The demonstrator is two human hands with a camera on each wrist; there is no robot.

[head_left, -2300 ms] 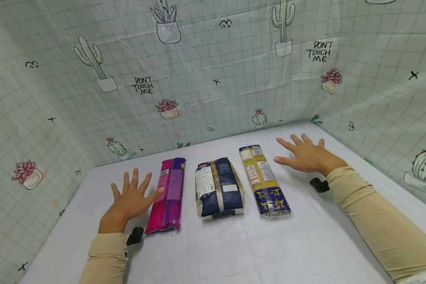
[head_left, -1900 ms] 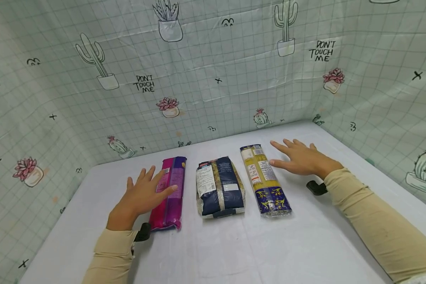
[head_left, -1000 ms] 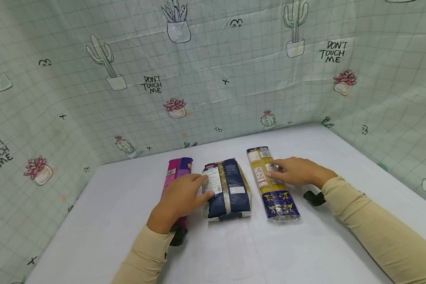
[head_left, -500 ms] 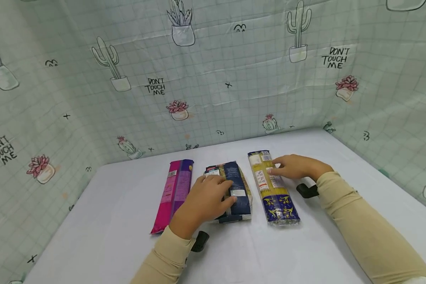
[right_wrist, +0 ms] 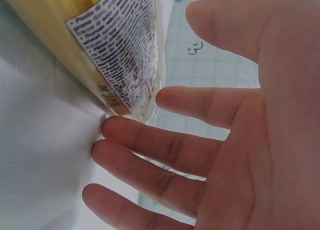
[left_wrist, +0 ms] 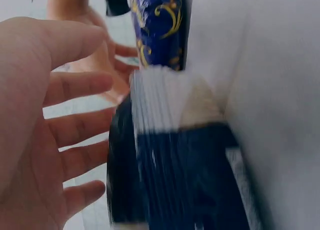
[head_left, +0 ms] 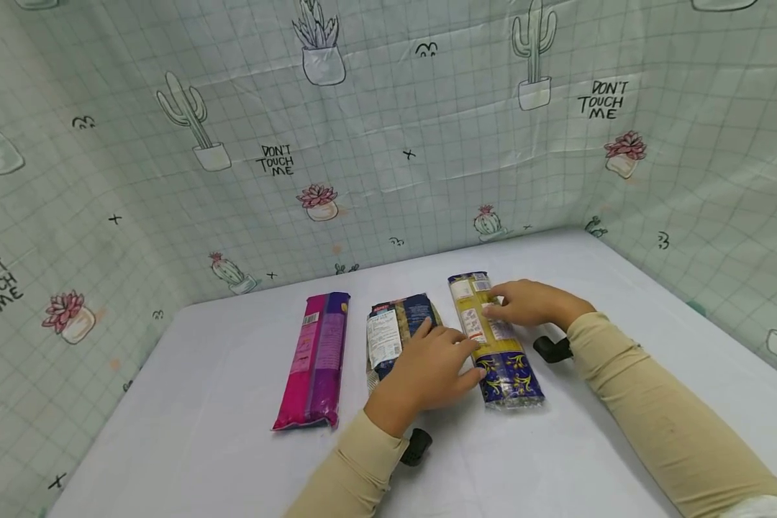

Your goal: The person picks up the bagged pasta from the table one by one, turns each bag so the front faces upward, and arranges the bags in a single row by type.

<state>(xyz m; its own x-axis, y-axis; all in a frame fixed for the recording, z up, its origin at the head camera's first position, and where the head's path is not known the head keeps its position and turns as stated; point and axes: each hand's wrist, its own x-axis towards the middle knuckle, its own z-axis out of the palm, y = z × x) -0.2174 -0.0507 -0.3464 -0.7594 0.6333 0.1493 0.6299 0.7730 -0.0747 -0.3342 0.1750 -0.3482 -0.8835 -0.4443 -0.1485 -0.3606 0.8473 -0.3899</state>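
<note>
A yellow and blue packet of what looks like spaghetti [head_left: 508, 374] lies at the right of a row of three. My right hand [head_left: 531, 302] is at its right side, fingers relaxed and spread; in the right wrist view the fingertips [right_wrist: 117, 125] come right up to the packet's edge. In the middle lies a navy pasta bag [head_left: 383, 338] with a white label, partly hidden under my left hand [head_left: 430, 370]. That hand reaches over the bag with loose, spread fingers, its tips overlapping the spaghetti packet's left edge in the head view. Neither hand grips anything.
A pink and purple packet [head_left: 311, 363] lies at the left of the row, apart from both hands. All three packets rest on a white-covered table [head_left: 220, 403]. A cactus-print cloth [head_left: 362, 144] rises behind and at both sides.
My left hand has moved right, from the pink packet across the navy bag to the spaghetti packet. My right hand has come in from the right to that packet's side. The packets lie in place.
</note>
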